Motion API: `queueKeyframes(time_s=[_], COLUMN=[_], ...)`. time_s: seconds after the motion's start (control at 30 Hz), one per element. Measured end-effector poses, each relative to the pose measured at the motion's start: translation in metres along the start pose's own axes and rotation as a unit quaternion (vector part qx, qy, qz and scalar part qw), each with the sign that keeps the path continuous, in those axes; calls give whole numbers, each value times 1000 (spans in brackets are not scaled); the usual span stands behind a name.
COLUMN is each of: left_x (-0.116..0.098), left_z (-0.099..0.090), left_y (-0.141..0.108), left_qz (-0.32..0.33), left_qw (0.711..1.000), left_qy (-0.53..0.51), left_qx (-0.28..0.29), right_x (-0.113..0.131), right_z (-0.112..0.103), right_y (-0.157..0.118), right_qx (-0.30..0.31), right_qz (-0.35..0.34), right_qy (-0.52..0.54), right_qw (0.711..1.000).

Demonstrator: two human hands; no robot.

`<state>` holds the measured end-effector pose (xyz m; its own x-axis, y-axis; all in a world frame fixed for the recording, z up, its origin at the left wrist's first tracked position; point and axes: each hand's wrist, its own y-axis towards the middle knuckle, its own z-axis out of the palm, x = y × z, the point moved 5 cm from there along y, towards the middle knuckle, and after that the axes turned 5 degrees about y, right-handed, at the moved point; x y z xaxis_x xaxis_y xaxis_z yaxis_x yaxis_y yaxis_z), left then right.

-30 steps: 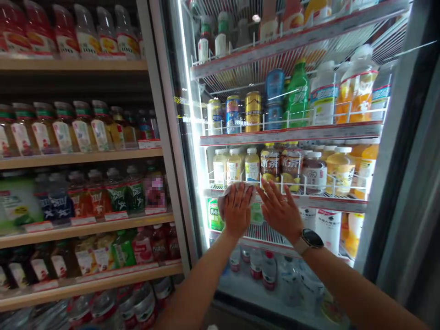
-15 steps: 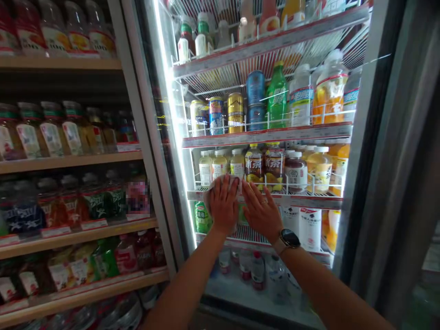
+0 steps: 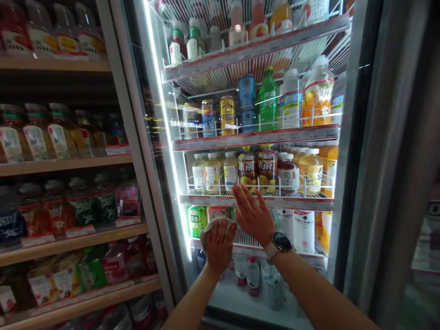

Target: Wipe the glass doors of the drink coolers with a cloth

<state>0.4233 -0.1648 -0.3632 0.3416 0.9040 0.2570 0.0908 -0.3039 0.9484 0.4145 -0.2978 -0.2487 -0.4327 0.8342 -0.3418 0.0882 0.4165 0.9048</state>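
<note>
Cloth work in hand on the cooler glass: left hand cupped over a white cloth, pressing it to the glass door at lower middle of frame; cloth sits under that palm, just left of and below the right hand; right hand open, fingers spread wide, flat on the glass, holding nothing, level with the wire shelf.

bare left hand low, fingers slightly curled, palm forward; bare right hand higher, fingers splayed flat; bent right wrist angled back; long bare forearms slanting upward.
</note>
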Motion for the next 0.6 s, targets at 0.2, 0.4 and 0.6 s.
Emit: queueKeyframes(time_s=[0.2, 0.4, 0.6], left_x=[39, 62, 58], left_z=[-10, -17, -11], left_y=[96, 133, 69], left_qz=[1, -26, -37], left_qw=[1000, 998, 999], left_qy=[9, 7, 23], left_qx=[-11, -49, -25], right_x=[1, -1, 17], right_z=[-1, 0, -3], right_y=[-1, -4, -2], right_qx=[5, 18, -6], right_qz=[4, 6, 20], right_qy=[-4, 5, 38], right_qw=[1000, 1000, 999])
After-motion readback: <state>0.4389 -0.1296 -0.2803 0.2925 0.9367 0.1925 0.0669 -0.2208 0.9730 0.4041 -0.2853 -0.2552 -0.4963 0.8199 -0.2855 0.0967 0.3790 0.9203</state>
